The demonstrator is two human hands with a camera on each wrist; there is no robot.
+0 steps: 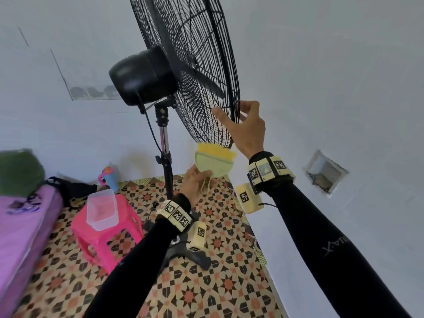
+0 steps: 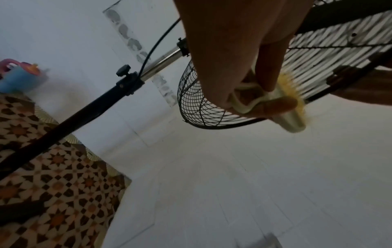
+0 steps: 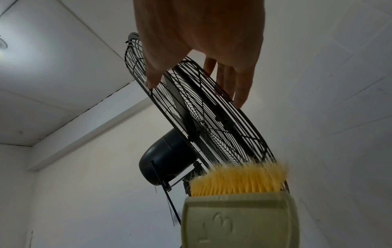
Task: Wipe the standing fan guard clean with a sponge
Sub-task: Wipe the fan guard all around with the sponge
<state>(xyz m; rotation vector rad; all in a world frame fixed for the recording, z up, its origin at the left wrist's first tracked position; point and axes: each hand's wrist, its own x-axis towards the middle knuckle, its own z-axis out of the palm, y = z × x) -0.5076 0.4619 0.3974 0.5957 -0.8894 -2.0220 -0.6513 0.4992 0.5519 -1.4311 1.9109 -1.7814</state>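
Left hand (image 1: pixel 195 182) pinches the brush (image 1: pixel 214 162) by its pale green base, yellow bristles up, touching the guard's (image 1: pixel 202 72) bottom rim. Right hand (image 1: pixel 246 128) spans the lower rim: thumb on the rear grille, fingers (image 3: pixel 241 90) nearly straight on the front. Beyond, the pole (image 1: pixel 165 143) and pink stool (image 1: pixel 103 235).

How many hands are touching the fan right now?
1. The right hand holds the fan guard at its lower rim. The left hand only holds the brush, just below it.
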